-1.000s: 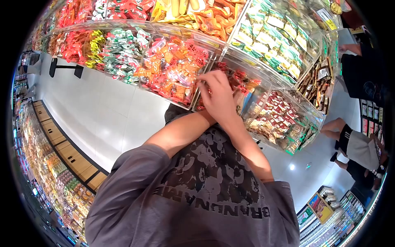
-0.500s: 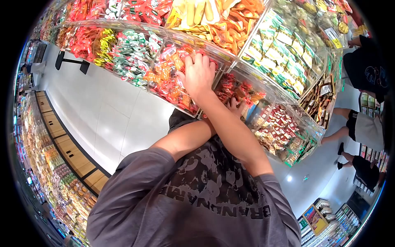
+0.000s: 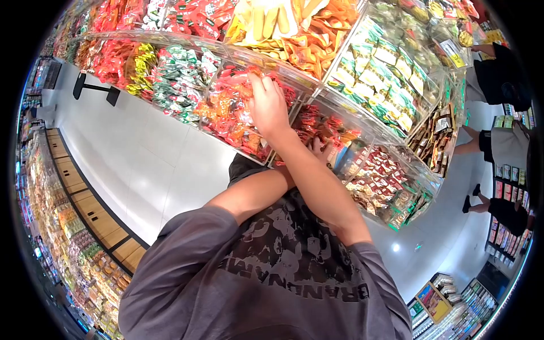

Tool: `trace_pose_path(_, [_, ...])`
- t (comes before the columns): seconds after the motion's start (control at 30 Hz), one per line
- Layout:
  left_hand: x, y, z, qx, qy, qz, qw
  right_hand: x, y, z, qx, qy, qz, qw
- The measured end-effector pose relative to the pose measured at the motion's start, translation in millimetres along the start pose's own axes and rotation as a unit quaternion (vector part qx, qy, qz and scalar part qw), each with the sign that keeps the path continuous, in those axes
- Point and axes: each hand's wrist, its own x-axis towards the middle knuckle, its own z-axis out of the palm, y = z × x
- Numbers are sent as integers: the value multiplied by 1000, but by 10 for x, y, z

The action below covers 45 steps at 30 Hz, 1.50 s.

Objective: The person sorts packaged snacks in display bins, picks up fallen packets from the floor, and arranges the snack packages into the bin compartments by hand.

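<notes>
My forearms are crossed, the right one over the left. My right hand point(image 3: 268, 107) is over the bin of red and orange packets point(image 3: 229, 110), its fingers drawn together at an orange-red wrapper; whether it grips this wrapper is unclear. Lower and to the right, my left hand point(image 3: 322, 150) rests at the bin of dark red packets point(image 3: 311, 122), fingers apart and partly hidden behind the right forearm. A clear divider point(image 3: 293, 110) stands between the two bins.
Green-and-white packets point(image 3: 184, 76) lie to the left, maroon-and-cream packets point(image 3: 381, 167) to the right. Behind are bins of orange packets point(image 3: 314, 45) and green-and-cream packets point(image 3: 381, 68). People point(image 3: 501, 144) are at the right edge. A black stand point(image 3: 95, 89) is at the left.
My right hand swung left from above my left hand into the red-and-orange bin, and its spread fingers have since drawn together. My left hand came into view. The people at the right shifted.
</notes>
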Motion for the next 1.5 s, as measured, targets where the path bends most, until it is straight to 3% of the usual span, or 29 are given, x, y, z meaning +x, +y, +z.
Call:
trace_pose_path(0.1, [79, -62, 75, 26, -19, 5, 999, -34, 138, -227, 95, 5, -44, 995])
trace_pose_path(0.27, [15, -56, -35, 53, -17, 27, 998, -277, 275, -770, 116, 76, -66, 988])
trace_pose_path(0.47, [139, -113, 160, 94, -15, 57, 994, -982, 597, -1346, -9, 157, -64, 985])
trace_pose_path(0.53, [142, -107, 87, 96, -52, 65, 992, -1198, 686, -1456, -90, 185, -24, 978])
trace_pose_path(0.57, [188, -77, -68, -1, -193, 30, 981, -1300, 721, -1504, -107, 179, 12, 978])
trace_pose_path(0.6, [284, -199, 226, -2, -197, 33, 980, -1365, 731, -1578, -139, 166, 40, 975])
trace_pose_path(0.63, [246, -220, 308, 23, -87, 33, 995, -1437, 739, -1645, -182, 155, 72, 968])
trace_pose_path(0.67, [265, -234, 352, 29, -85, 10, 996, -1497, 764, -1702, -222, 146, 102, 959])
trace_pose_path(0.7, [25, -17, -62, 35, -83, -13, 996, -1587, 876, -1756, -205, 139, 122, 961])
trace_pose_path(0.73, [-28, 30, -153, 35, -84, -14, 996, -1658, 959, -1779, -121, 165, 153, 967])
trace_pose_path(0.83, [-46, 56, -186, -25, -67, -23, 997, -1699, 1033, -1939, -97, 159, 178, 966])
trace_pose_path(0.93, [-61, 42, -172, -37, -45, -17, 998, -1709, 1038, -2040, -112, 85, 145, 979])
trace_pose_path(1.0, [-35, 39, -177, -28, -59, -29, 997, -1701, 1019, -1988, -70, 82, 145, 984])
trace_pose_path(1.07, [-14, 15, -135, -31, -72, -20, 997, -1673, 949, -1961, 50, 29, 231, 971])
trace_pose_path(1.1, [-65, -16, -195, -78, -73, -3, 994, -1658, 956, -1939, 35, 14, 183, 982])
trace_pose_path(1.2, [-15, -73, -147, -68, -81, 4, 994, -1659, 868, -1923, 57, -50, 227, 971])
trace_pose_path(1.33, [-1, -227, 42, -70, -10, 76, 995, -1681, 826, -1887, 75, -58, 230, 969])
trace_pose_path(1.5, [15, -133, -61, -38, -39, 54, 997, -1702, 874, -1854, 28, -44, 177, 983])
